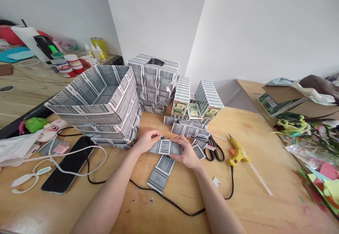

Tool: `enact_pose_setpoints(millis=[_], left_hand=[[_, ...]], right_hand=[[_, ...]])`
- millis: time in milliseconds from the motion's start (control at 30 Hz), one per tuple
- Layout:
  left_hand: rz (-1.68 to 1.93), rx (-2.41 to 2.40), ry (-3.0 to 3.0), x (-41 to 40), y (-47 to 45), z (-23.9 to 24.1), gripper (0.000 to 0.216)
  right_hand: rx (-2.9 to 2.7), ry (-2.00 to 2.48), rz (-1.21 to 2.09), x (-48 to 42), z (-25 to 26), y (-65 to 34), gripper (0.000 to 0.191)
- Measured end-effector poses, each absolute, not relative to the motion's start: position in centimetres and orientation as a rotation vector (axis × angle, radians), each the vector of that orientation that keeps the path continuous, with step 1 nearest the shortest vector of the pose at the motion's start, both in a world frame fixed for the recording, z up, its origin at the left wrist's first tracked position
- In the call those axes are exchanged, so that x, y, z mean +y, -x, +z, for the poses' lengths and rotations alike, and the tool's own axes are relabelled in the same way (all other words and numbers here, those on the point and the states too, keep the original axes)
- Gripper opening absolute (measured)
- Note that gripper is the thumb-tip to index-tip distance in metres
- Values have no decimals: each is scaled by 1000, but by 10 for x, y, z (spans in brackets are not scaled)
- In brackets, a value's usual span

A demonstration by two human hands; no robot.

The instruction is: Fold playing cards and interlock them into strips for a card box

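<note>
Both of my hands meet at the middle of the wooden table (265,156). My left hand (147,140) and my right hand (186,152) pinch the two ends of a folded strip of grey patterned playing cards (165,146), held just above the tabletop. Two loose playing cards (161,172) lie flat right below it. A large basket (99,103) built of the same cards stands to the left of my left hand. More folded card pieces (189,130) are piled just behind my right hand.
A second card-built box (155,82) and several card packs (196,101) stand behind. Black scissors (215,149) and a yellow glue gun (237,152) lie to the right, its black cord (169,200) trailing across the front. A black phone (67,165) and white cable lie left. Craft scraps (317,177) crowd the right edge.
</note>
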State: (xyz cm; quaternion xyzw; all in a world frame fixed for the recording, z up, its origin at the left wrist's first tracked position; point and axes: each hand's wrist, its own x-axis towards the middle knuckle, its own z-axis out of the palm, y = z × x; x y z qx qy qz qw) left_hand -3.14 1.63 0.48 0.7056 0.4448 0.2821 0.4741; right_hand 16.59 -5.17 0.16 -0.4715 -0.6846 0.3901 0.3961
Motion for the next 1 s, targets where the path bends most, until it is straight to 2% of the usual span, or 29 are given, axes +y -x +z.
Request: enact_pose_setpoints(millis=[1000], left_hand=[[772, 1070, -1738, 13, 22, 0, 16]], right_hand=[[-1760, 1234, 915, -54, 4, -160, 53]])
